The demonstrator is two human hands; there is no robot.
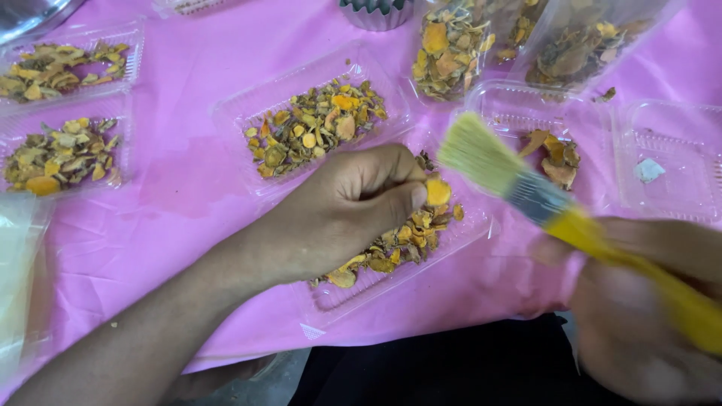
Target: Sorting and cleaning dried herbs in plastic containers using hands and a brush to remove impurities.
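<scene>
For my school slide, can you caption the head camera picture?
Left hand pinches an orange dried slice over a clear tray while right hand holds a yellow brush.

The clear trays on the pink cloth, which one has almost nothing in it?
The tray at the far right. It holds only one small pale scrap, while the other trays hold heaps of dried orange and brown pieces.

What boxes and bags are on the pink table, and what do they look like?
Clear plastic tray, under the left hand: rectangular, orange-brown dried pieces.
Clear tray, centre: same pieces.
Two clear trays, far left: filled.
Clear bags, top right: dried pieces.
Open clear box, right: nearly bare.
</scene>
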